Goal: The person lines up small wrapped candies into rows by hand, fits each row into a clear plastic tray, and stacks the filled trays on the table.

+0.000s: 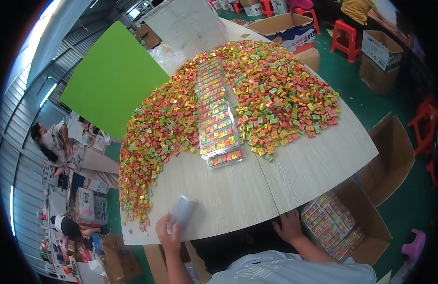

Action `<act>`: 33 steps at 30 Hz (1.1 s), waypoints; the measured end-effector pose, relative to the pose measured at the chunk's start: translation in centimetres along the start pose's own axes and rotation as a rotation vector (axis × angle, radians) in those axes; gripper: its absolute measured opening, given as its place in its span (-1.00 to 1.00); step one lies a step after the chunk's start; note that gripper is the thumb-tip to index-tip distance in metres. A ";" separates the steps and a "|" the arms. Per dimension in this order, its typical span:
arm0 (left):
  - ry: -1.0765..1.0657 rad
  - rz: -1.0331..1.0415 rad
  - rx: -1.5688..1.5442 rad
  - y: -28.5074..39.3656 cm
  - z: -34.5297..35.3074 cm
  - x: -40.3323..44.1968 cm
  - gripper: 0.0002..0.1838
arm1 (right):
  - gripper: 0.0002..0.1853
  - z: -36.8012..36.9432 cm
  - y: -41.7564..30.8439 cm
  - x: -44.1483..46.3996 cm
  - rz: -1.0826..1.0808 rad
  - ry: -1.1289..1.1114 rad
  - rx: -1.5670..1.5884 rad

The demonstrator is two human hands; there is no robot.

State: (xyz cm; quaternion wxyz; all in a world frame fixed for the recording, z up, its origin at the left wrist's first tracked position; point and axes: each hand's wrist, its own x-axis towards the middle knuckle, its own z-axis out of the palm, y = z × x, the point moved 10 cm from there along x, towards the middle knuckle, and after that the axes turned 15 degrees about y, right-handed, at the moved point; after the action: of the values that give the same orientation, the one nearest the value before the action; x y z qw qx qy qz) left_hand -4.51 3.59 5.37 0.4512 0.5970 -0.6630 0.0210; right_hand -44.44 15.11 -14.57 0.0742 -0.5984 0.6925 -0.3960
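My left hand (168, 235) is closed on a clear plastic tray (184, 210) over the table's front left edge. The tray is blurred, and I cannot tell whether it is one or a stack. My right hand (289, 228) is at the front edge with its fingers apart, holding nothing visible. Beside it, a cardboard box (365, 222) contains packed trays of wrapped candies (327, 220). Ahead, a row of filled clear trays (218, 124) runs away from me, its nearest tray (225, 158) set slightly apart.
Heaps of small wrapped candies (150, 142) flank the row on the pale table (228, 194). A green board (117, 80) rises at the left and a whitish bin (185, 28) at the back. An open carton (287, 31) is beyond. People work at left and upper right.
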 end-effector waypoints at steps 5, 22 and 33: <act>-0.051 0.080 0.066 1.0 -0.1 0.6 -0.53 | -0.38 0.3 -0.2 -0.2 -0.009 0.013 -0.015; 0.033 0.152 -0.028 1.3 -1.7 2.7 -0.66 | -0.30 2.0 -0.9 -0.7 -0.027 0.042 -0.193; -0.084 0.104 -0.137 -0.4 -2.2 1.7 -0.68 | -0.37 3.8 -3.4 1.3 0.002 -0.070 -0.335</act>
State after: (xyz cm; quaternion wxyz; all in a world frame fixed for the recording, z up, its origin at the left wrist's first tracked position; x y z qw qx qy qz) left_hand -2.72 3.40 7.56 0.4611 0.5299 -0.7113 -0.0264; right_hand -39.98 12.28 -14.52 -0.0019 -0.6151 0.7464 -0.2540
